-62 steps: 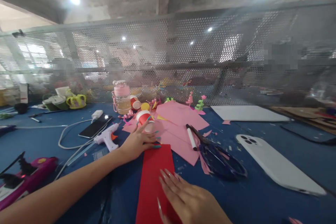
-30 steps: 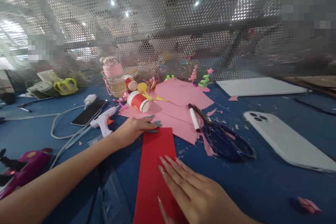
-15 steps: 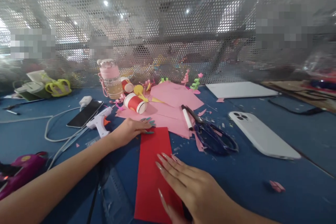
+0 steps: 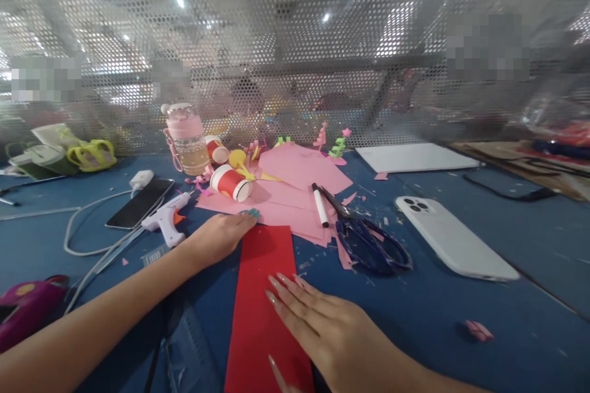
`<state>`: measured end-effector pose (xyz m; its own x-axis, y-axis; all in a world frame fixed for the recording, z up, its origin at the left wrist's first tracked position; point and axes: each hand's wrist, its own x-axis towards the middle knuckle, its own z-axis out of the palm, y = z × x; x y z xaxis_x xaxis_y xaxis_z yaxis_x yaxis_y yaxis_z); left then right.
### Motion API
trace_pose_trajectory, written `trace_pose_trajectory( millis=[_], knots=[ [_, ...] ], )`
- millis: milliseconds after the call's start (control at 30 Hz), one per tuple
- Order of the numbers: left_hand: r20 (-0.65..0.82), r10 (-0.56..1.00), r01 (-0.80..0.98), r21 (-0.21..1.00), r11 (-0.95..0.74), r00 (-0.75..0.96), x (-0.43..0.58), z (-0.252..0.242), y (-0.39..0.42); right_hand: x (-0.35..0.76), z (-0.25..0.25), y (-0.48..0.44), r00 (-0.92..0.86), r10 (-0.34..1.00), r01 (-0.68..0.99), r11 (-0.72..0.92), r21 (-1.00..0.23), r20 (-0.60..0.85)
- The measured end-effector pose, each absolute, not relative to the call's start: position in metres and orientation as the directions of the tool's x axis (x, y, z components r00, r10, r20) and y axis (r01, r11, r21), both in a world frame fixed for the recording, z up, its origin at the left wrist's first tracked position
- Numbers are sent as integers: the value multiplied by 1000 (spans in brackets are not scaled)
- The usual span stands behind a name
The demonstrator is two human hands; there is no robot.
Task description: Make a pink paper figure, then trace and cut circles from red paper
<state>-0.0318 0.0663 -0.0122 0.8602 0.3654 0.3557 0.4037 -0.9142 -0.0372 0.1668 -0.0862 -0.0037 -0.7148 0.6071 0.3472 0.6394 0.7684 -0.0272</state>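
A long red strip of paper (image 4: 265,295) lies lengthwise in front of me on the blue table. My left hand (image 4: 221,234) is at its far left corner, fingers bent and pressed together there; the thumb is hidden. My right hand (image 4: 322,325) lies over the paper's right edge with fingers stretched out flat. Beyond the strip are sheets of pink paper (image 4: 304,169) with a red-and-white paper cup (image 4: 231,183) on them. A black-capped white marker (image 4: 319,206) and dark blue scissors (image 4: 369,245) are right of the strip's far end.
A white phone (image 4: 454,236) lies to the right. On the left are a white glue gun (image 4: 166,220), a black phone (image 4: 141,204), a cable and a purple tool (image 4: 30,310). A pink-topped bottle (image 4: 187,141) stands before the perforated metal screen (image 4: 295,61).
The left hand's fingers have drawn together at the paper's far corner. The right hand stays flat on the paper, its fingers shifted slightly. The whole view has moved a little.
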Motion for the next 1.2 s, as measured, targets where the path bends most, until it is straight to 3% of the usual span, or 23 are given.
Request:
trace_pose_trajectory(
  millis=[167,433,533,600,700,767,900,1067,1200],
  knots=[
    [409,393,440,-23,-898,824,-32,-8,64,166,-5,-87,-675,624,651,754,-79,394],
    [360,624,592,208,-779,694,-23,-4,45,165,-3,-86,-540,666,630,726,-277,515],
    [308,705,611,355,-708,639,-21,-4,43,168,-3,-82,-384,741,631,646,-430,551],
    [290,739,601,439,-668,609,-22,-2,43,169,-7,-77,-220,825,593,537,-600,521],
    [322,754,589,479,-652,573,-23,0,43,168,-15,-65,7,927,384,343,-857,374],
    [361,738,547,504,-669,570,-25,0,43,164,-19,-54,93,956,206,256,-945,279],
    [388,743,448,614,-649,545,-27,-1,43,148,-15,-32,158,975,-37,167,-985,159],
    [417,823,344,763,-547,385,-25,0,34,130,-5,-15,-23,999,-303,22,-953,30],
    [375,847,282,825,-490,376,-19,1,22,133,-5,-12,-99,990,-413,-133,-901,-100]
  ],
)
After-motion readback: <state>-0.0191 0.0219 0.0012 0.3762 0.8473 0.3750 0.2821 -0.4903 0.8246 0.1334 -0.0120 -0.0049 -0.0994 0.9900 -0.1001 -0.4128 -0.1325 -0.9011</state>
